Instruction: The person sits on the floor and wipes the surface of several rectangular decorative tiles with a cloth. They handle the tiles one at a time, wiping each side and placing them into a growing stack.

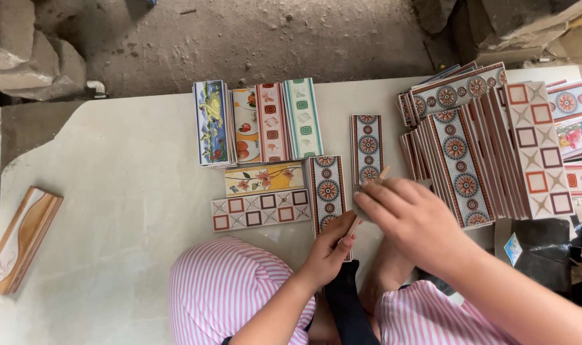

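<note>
From my remote seat I looked down on a pale bench [125, 191] with both hands working at about five o'clock of its top. My left hand [329, 252] was curled, fingers pinched on a thin wooden stick [367, 201] that ran up toward one o'clock. My right hand [415, 217] came in from four o'clock, fingers pressed together on a small grey piece [360, 203] at the stick's upper part; what that piece was, I could not tell. Both hands sat over the lower end of a medallion border tile [326, 188], lying flat with its long side running twelve to six. Just at its one o'clock lay a second medallion tile [367, 147]. At nine o'clock of the hands were a square-pattern tile [260, 211] and, touching it above, a floral tile [263, 179]. Beyond those, toward eleven o'clock, a row of four tiles [257, 121] stood side by side. At two to three o'clock big stacks of tiles [489, 147] leaned together. Far out at nine o'clock, near the bench edge, a brown wave-pattern tile [19, 239] lay alone. Pink striped knees [224, 287] showed at six.
</note>
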